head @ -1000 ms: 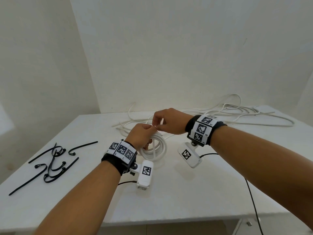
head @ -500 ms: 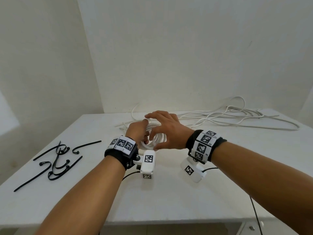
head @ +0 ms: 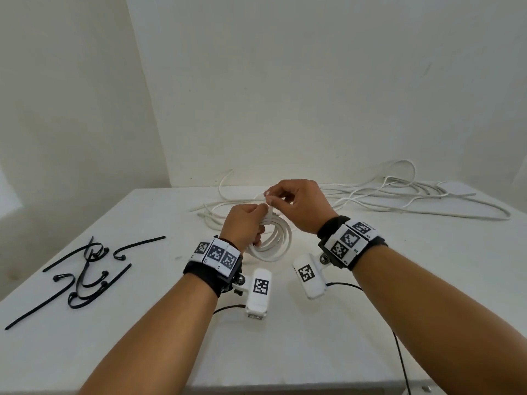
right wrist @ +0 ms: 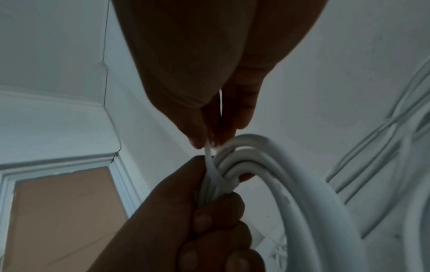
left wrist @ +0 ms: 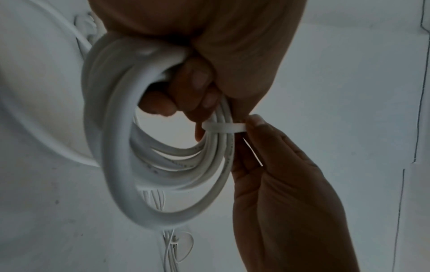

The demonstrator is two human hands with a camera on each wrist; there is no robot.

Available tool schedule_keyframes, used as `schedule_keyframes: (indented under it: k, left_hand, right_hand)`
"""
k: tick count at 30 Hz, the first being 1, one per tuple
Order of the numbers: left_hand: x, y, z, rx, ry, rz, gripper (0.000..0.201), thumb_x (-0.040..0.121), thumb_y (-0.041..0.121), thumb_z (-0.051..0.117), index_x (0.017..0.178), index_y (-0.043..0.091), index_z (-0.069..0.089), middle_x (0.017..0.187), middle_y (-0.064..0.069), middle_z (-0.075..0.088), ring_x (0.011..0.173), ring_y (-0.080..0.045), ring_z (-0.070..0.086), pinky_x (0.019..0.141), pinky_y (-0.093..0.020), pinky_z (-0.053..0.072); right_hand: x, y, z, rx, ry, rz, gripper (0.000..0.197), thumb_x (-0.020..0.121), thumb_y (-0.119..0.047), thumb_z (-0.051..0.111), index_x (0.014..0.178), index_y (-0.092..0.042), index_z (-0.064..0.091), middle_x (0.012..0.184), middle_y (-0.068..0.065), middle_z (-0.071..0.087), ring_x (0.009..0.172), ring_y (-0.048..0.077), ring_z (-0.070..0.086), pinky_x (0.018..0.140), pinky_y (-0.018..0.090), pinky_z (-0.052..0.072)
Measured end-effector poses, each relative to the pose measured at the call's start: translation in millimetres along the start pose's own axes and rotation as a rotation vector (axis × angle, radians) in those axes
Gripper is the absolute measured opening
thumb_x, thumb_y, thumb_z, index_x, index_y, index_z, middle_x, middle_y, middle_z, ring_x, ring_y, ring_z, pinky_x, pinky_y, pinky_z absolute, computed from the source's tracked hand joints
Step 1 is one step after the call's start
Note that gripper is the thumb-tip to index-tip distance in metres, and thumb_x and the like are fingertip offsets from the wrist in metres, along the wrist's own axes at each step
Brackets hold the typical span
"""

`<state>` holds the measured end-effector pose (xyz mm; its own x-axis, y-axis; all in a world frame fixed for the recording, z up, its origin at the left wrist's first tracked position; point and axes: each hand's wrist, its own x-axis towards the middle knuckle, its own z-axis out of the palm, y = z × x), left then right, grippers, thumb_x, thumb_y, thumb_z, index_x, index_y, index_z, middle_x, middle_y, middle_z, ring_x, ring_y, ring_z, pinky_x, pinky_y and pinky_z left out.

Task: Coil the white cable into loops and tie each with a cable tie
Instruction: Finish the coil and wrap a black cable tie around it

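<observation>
A coil of white cable (head: 278,240) (left wrist: 121,165) (right wrist: 291,184) hangs upright over the middle of the white table (head: 313,352). My left hand (head: 245,226) (left wrist: 197,55) (right wrist: 186,220) grips the coil's top in a fist. A white cable tie (head: 268,208) (left wrist: 223,127) (right wrist: 213,171) wraps round the bunched strands just past that fist. My right hand (head: 296,203) (left wrist: 279,174) (right wrist: 209,110) pinches the tie between thumb and fingers. The tie's thin tail (left wrist: 252,154) runs across the right palm.
More loose white cable (head: 399,195) sprawls along the table's back and right, joined to the coil. Several black cable ties (head: 82,275) lie at the left of the table. Thin black camera leads (head: 399,360) trail off the front edge.
My right hand was spread over the coil half a second ago; now it is raised and pinches the white tie. The coil has lifted slightly with my left fist.
</observation>
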<state>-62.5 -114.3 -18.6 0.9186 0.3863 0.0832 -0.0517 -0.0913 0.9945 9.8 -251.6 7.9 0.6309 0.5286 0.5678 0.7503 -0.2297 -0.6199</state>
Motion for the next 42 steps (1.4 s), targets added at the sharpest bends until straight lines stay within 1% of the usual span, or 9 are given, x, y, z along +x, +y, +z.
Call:
schedule_keyframes:
  k: [9,12,16,20,24,26,30,36,42]
  left_hand:
    - [12.9,0.2,4.2,-0.076,-0.001,-0.004,0.037,0.095,0.029,0.063,0.099,-0.008,0.067,0.059,-0.002,0.046,0.042,-0.011,0.035,0.042,-0.021,0.028]
    - [13.1,-5.3,6.0,-0.117,-0.002,-0.015,0.03,0.096,0.028,0.061,0.092,-0.001,0.07,0.059,-0.002,0.044,0.043,-0.011,0.035,0.042,-0.02,0.029]
    - [14.5,-9.4,4.6,-0.153,0.012,-0.024,0.022,0.095,0.028,0.062,0.084,0.011,0.07,0.057,0.0,0.042,0.043,-0.011,0.035,0.043,-0.022,0.03]
    - [16.4,-12.3,-2.5,-0.158,0.09,0.001,0.016,0.091,0.022,0.067,0.082,0.01,0.073,0.057,-0.001,0.049,0.043,-0.011,0.037,0.042,-0.021,0.029]
    - [15.4,-15.9,-5.8,-0.173,0.158,0.016,0.015,0.09,0.018,0.066,0.086,0.006,0.075,0.056,-0.001,0.05,0.043,-0.011,0.037,0.041,-0.022,0.03]
    - [15.1,-16.5,-5.1,-0.148,0.181,0.033,0.016,0.09,0.019,0.067,0.085,0.006,0.075,0.053,0.001,0.052,0.042,-0.01,0.039,0.04,-0.022,0.031]
    - [14.7,-19.7,-2.9,-0.057,0.212,0.063,0.02,0.089,0.023,0.068,0.077,0.007,0.073,0.059,-0.007,0.055,0.044,-0.013,0.044,0.04,-0.023,0.035]
    - [18.6,-20.5,-4.1,0.033,0.262,0.083,0.022,0.086,0.025,0.07,0.076,0.006,0.074,0.056,-0.005,0.057,0.045,-0.014,0.048,0.042,-0.024,0.038]
    - [20.8,-22.5,-8.6,0.103,0.267,0.116,0.022,0.085,0.026,0.071,0.073,0.008,0.072,0.054,0.001,0.057,0.046,-0.014,0.05,0.048,-0.027,0.04]
  right_hand:
    - [1.7,15.9,11.4,0.257,0.097,0.184,0.012,0.089,-0.02,0.073,0.083,-0.009,0.075,0.078,-0.001,0.076,0.074,0.009,0.069,0.074,0.018,0.052]
    - [3.8,16.7,15.8,0.293,0.087,0.225,0.012,0.089,-0.018,0.073,0.083,-0.007,0.074,0.079,0.004,0.076,0.076,0.017,0.071,0.077,0.027,0.056]
    - [2.6,16.9,18.9,0.375,0.077,0.238,0.014,0.089,-0.016,0.073,0.085,-0.003,0.073,0.085,0.009,0.076,0.08,0.019,0.072,0.079,0.028,0.057]
    - [-6.2,11.1,21.5,0.451,0.126,0.269,0.008,0.092,-0.017,0.069,0.091,-0.01,0.073,0.096,0.001,0.076,0.084,0.013,0.069,0.068,0.023,0.054]
    - [-15.6,0.2,23.9,0.763,0.178,0.36,0.01,0.095,-0.009,0.064,0.105,-0.008,0.063,0.083,0.009,0.074,0.077,0.02,0.071,0.07,0.029,0.056]
    - [-16.8,-1.8,26.1,0.815,0.239,0.399,0.016,0.093,-0.007,0.067,0.103,-0.007,0.054,0.08,0.013,0.074,0.072,0.023,0.071,0.07,0.032,0.057]
    - [-17.7,1.0,33.2,0.57,0.276,0.342,0.01,0.086,-0.009,0.074,0.087,-0.004,0.065,0.076,0.013,0.075,0.069,0.021,0.072,0.07,0.035,0.061]
    - [-17.4,7.6,33.5,0.196,0.219,0.274,0.015,0.088,-0.021,0.072,0.101,-0.019,0.066,0.077,-0.009,0.073,0.07,-0.003,0.064,0.065,0.009,0.046]
    - [-19.3,5.2,32.3,0.072,0.125,0.207,0.017,0.092,-0.018,0.069,0.107,-0.016,0.076,0.091,-0.01,0.072,0.074,-0.004,0.064,0.069,0.003,0.045]
